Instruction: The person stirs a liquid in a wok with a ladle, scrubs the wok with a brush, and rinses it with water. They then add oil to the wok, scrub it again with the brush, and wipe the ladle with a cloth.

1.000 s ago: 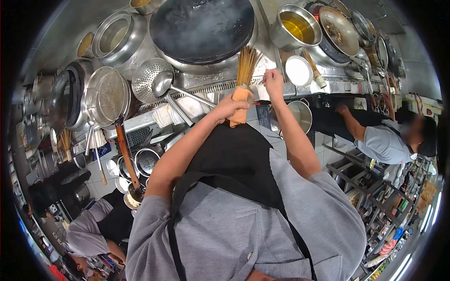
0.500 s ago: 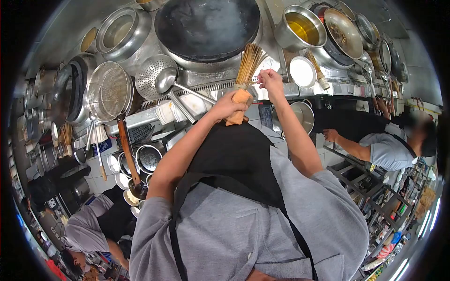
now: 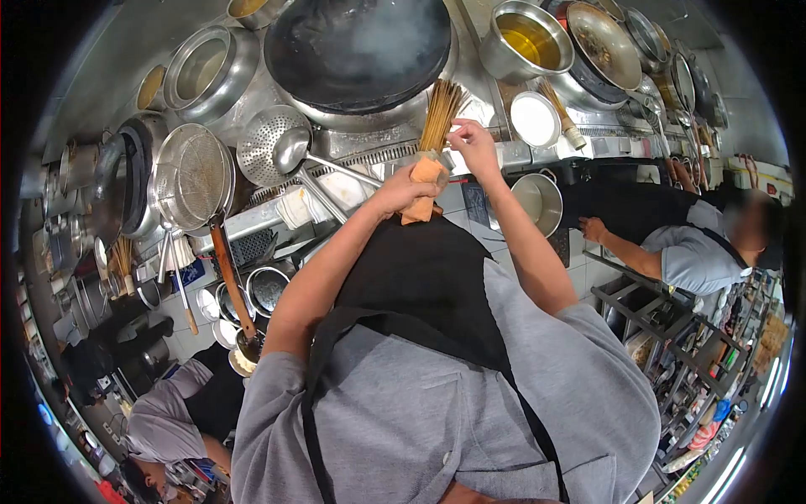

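My left hand (image 3: 398, 193) is wrapped round the handle of a bamboo wok brush (image 3: 440, 122), held bristles up in front of my apron. An orange cloth (image 3: 426, 173) is around the handle, partly under my fingers. Close to the right side of the bristles, my right hand (image 3: 477, 148) is closed in a pinch; whatever lies between its fingertips is too small to make out. Behind the brush sits a large dark wok (image 3: 361, 55) with steam rising from it.
Left of the brush lie a perforated skimmer (image 3: 260, 155), a ladle (image 3: 291, 149) and a wire strainer (image 3: 191, 172). To the right are a pot of yellow oil (image 3: 529, 42), a white bowl (image 3: 535, 119) and a second bamboo brush (image 3: 562, 118). Co-workers stand on both sides.
The view has shifted slightly, so the stove items sit a little further left. My right hand's fingers have drawn closer together beside the bristles. The left hand keeps its hold.
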`<state>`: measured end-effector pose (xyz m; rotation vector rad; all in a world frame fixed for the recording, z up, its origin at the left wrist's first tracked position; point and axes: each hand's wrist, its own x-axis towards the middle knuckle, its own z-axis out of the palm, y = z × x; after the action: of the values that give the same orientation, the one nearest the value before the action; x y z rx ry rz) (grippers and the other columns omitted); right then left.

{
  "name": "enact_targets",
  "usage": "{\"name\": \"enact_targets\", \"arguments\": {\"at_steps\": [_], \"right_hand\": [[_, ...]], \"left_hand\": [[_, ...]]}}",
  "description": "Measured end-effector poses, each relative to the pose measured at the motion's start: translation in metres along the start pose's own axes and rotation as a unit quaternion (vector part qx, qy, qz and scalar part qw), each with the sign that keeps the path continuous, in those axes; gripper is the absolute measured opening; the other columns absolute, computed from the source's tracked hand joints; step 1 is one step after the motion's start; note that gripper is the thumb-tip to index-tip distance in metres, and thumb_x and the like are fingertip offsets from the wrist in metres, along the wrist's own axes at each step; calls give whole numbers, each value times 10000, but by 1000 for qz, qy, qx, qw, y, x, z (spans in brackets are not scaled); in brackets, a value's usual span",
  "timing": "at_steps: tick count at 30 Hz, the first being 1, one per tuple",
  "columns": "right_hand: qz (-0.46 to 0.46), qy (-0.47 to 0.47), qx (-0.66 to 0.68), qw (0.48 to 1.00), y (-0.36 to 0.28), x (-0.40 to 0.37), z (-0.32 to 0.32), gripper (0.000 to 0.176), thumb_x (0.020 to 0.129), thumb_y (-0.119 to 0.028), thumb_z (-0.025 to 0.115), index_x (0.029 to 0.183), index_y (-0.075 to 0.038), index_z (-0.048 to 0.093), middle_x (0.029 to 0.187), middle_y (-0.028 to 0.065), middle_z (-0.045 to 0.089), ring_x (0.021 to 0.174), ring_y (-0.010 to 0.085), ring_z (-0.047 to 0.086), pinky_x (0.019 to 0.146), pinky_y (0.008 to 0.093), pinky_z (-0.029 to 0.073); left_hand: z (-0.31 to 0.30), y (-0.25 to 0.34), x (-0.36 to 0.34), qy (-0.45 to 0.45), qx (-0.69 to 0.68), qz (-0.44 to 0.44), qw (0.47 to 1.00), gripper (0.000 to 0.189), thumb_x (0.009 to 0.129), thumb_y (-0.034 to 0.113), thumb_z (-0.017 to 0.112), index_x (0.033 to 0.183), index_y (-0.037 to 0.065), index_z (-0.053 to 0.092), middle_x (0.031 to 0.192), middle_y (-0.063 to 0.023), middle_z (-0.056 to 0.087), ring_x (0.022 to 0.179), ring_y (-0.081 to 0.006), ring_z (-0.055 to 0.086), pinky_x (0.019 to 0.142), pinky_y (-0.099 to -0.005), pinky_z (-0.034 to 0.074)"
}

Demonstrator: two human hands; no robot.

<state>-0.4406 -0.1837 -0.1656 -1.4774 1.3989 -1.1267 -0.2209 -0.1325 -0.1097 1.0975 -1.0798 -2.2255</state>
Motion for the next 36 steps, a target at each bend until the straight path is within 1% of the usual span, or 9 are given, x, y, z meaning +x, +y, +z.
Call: {"name": "enact_targets", "arguments": {"at_steps": [4,10,13,16,19,22,26,29,36], "right_hand": [[144,21,90,985,-7,-6,4,115,852,-66,713,851,15,631,835,69,667,739,118,631,658,263,544],[168,-38,191,966,-17,-8,-10,122,855,-53,695,816,-7,589,756,66,656,670,119,632,595,274,535],[174,-95,101,975,-16,-5,-18,137,849,-38,679,791,-13,558,738,74,655,633,125,625,578,281,532],[178,-147,58,971,-14,-7,-22,132,843,-31,670,785,-15,552,735,83,657,630,134,632,579,280,533],[160,-193,43,967,-16,-14,-24,130,842,-31,666,784,-22,550,724,89,660,626,143,641,581,274,536],[262,-187,96,942,-36,-29,-21,123,840,-25,666,788,-22,554,727,90,659,635,146,648,584,274,543],[271,-176,161,933,-23,-50,-19,95,882,-23,657,843,-1,574,774,83,655,694,151,663,637,276,564],[263,-129,95,951,-15,-61,-13,89,844,34,634,829,3,551,746,75,646,644,148,645,581,278,545],[249,-184,79,948,-15,-71,-18,46,924,-28,592,948,8,609,809,31,633,697,90,608,573,242,507]], "left_hand": [[3,8,-4,2,-28,-12,1000,519,822,103,713,1300,48,519,1131,-45,620,1010,-143,604,889,-299,491],[3,14,-11,-18,0,-9,1000,488,812,101,730,1260,26,551,1097,-46,639,984,-144,619,877,-297,500],[2,11,-12,-17,15,6,1000,463,808,107,738,1231,16,572,1079,-48,651,963,-143,628,870,-298,504],[-10,-11,4,6,150,71,986,418,781,71,734,1166,-23,603,1053,-85,643,892,-211,685,812,-333,558],[-15,-17,7,16,207,97,973,394,766,106,755,1121,-21,643,1024,-80,672,894,-177,663,833,-313,519],[-21,-29,13,40,248,70,965,454,803,125,759,1209,13,590,1057,-45,666,938,-143,636,868,-301,508],[-7,-22,5,-4,76,31,997,440,810,118,746,1207,13,588,1054,-49,666,926,-149,644,846,-302,515],[1,-20,1,-19,-52,-36,998,448,809,100,728,1218,12,570,1042,-50,664,913,-138,648,823,-295,522],[-3,-28,7,-32,74,8,997,473,797,122,747,1230,25,584,1063,-45,662,938,-146,644,847,-291,513]]}}
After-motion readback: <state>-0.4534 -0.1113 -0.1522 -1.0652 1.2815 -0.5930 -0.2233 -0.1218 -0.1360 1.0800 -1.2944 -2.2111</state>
